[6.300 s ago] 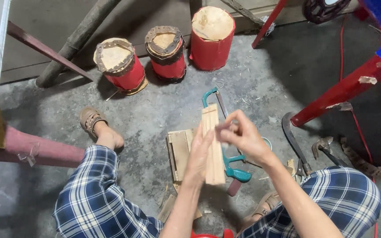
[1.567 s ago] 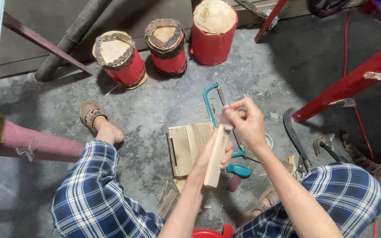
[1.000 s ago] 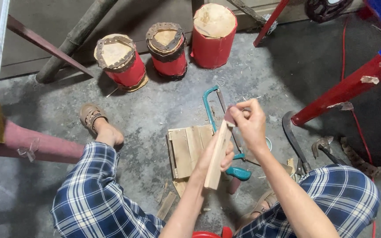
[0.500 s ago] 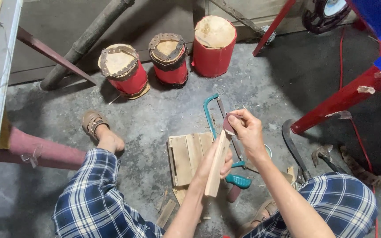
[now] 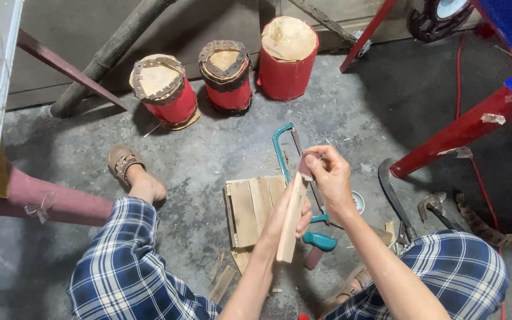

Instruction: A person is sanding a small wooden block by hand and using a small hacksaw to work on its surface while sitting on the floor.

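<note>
The left hand (image 5: 291,216) is closed around a pale, smooth strip of planed wood (image 5: 290,220), held nearly upright over the rough grey concrete floor (image 5: 208,154). The right hand (image 5: 327,175) pinches a small dull-red block (image 5: 306,166) against the strip's top end, fingers curled tight. Beneath them lies a flat pad of short wooden slats (image 5: 253,207), with a teal-framed hacksaw (image 5: 285,154) just beside its right edge. Three stubby log sections wrapped in red sleeves (image 5: 226,74) stand near the floor's far edge — bark-rimmed, with pale cut tops. A curved dark blade (image 5: 393,195) lies near the red metal leg (image 5: 463,130). Compared with half a second ago, the grip and the strip's tilt are unchanged — only the view has shifted slightly.
</note>
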